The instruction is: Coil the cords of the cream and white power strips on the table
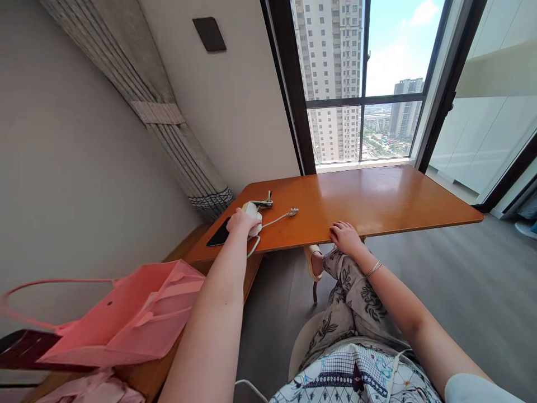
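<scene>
My left hand reaches to the left part of the wooden table, its fingers closed on a white power strip; much of the strip is hidden by the hand. A white cord with a plug lies on the tabletop right of it, and another white cord hangs over the near edge. Behind the strip is a small coiled dark and white cable. Partly under my left hand lies a flat black item. My right hand rests on the table's near edge, holding nothing, fingers extended.
The orange-brown table stretches to the window. A pink bag stands at the lower left, beside my left forearm. A gathered curtain hangs behind the table's left end. My legs are under the near edge.
</scene>
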`<state>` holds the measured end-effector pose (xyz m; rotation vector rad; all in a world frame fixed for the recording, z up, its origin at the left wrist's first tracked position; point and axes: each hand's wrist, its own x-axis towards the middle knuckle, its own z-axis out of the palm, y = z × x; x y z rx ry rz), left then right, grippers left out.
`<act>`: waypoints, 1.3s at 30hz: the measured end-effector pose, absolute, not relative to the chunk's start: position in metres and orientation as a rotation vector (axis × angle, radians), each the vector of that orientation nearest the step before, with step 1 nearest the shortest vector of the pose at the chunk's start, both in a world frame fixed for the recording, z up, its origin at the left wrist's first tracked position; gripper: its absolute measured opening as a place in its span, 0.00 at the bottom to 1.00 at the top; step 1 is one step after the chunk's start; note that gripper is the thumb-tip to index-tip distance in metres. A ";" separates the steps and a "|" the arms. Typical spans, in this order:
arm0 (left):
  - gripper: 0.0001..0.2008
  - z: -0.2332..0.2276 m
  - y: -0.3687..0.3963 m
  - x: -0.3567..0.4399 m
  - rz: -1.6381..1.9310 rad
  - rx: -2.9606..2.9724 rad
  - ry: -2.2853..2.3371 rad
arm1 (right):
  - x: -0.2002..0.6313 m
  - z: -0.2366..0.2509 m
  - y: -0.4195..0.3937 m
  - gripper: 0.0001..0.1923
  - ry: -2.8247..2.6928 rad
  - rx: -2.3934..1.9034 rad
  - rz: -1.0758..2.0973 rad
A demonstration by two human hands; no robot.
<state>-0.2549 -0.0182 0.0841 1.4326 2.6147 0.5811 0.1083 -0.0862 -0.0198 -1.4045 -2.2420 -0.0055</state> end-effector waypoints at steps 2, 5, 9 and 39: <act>0.42 0.086 -0.017 -0.259 0.480 1.372 2.647 | 0.108 -0.020 -0.086 0.18 -2.241 -1.409 -0.003; 0.42 0.088 -0.018 -0.260 0.403 1.395 2.647 | 0.107 -0.019 -0.087 0.18 -2.242 -1.419 0.002; 0.44 0.088 -0.019 -0.257 0.308 1.388 2.705 | 0.107 -0.019 -0.087 0.18 -2.246 -1.417 0.000; 0.36 0.082 -0.008 -0.189 1.019 1.487 2.081 | 0.113 -0.018 -0.080 0.17 -1.992 -1.277 0.377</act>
